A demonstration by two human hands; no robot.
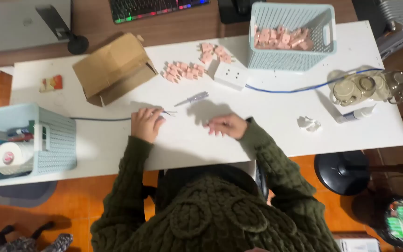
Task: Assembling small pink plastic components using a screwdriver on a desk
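While your left hand (146, 123) pinches the thin grey wire (101, 119) near its bare end, it bends easily. Your right hand (227, 126) rests curled on the bench (276, 121), holding nothing.

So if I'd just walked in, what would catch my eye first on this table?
Probably the pink plastic pieces: a pale blue basket at the far edge is full of them, and more lie in loose piles beside a white socket block. Near the front edge, the left hand pinches the end of a thin grey cable, while the right hand rests beside it, below a small screwdriver.
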